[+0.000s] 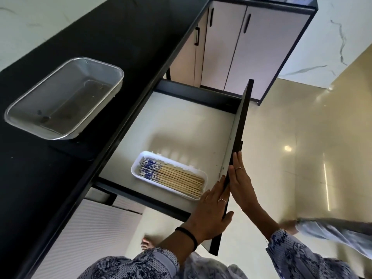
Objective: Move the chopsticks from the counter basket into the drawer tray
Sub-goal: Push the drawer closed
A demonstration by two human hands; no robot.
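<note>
Both hands are pressed on the drawer front (238, 137): left hand (209, 212) w/ fingers laid flat against the inner face, thumb hooked round the outer side; right hand (240, 184) spread flat on the outer face, nothing gripped. Chopsticks (173, 178) are stacked in the white tray (141, 161) inside the open drawer, near the front. The metal basket (112, 71) is seen bare on the black counter (40, 178), well apart from the tray.
</note>
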